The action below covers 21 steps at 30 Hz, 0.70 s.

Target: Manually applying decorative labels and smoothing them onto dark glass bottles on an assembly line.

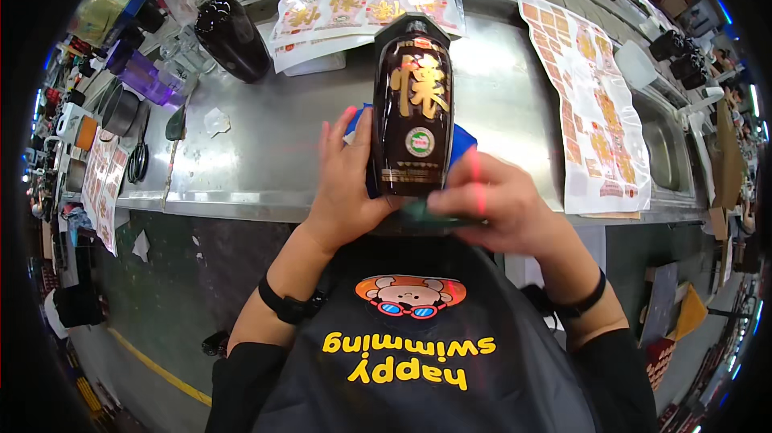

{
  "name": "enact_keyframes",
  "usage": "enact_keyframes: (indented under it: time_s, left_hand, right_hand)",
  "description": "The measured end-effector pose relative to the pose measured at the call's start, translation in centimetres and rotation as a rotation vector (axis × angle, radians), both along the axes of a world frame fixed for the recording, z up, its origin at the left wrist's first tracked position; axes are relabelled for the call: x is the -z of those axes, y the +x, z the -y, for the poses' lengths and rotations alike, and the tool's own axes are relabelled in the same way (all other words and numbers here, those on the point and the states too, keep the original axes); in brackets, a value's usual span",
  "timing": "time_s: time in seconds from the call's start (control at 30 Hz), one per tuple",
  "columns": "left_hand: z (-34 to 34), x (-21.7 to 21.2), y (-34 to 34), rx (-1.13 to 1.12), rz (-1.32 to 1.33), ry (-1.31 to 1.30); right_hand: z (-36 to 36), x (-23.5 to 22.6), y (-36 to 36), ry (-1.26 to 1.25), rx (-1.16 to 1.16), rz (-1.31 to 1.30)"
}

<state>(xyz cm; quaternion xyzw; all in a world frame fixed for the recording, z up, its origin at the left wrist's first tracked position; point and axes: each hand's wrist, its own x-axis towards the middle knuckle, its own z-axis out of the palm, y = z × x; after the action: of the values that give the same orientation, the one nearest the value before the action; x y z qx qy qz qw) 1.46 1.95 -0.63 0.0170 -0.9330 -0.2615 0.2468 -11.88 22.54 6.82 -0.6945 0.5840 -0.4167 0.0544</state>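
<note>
A dark brown bottle (414,103) with gold lettering and a round green-and-white emblem lies with its neck away from me, at the middle of the steel bench. Blue material (463,140) shows beneath and beside it. Along the bottle's left side rests my left hand (344,172), fingers up its flank and thumb near its base, holding it. My right hand (503,204) is at the bottle's lower right, slightly blurred, its fingers closed on a dark green flat piece (420,214) by the base. Motion smears that piece, so its exact kind is unclear.
Printed decal sheets (599,111) lie right of the bottle, with more decal sheets (362,11) behind it. Another dark bottle (233,39) stands at the back left, near a purple container (145,75). A sink (669,147) is at the far right.
</note>
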Motion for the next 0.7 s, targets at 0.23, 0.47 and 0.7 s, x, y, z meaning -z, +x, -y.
enact_keyframes:
  time_s: [0.23,0.47,0.7]
  left_hand:
    - [-0.6,0.0,-0.3,-0.077,-0.123,-0.058]
    - [-0.3,-0.9,0.2,-0.054,-0.081,-0.174]
    - [-0.5,-0.7,-1.0,0.041,-0.203,-0.051]
  right_hand:
    - [2.9,-1.6,0.1,-0.158,0.273,-0.262]
    - [1.2,-2.7,-1.1,-0.007,0.324,-0.114]
    - [-1.6,-1.8,-12.0,0.211,0.674,-0.282]
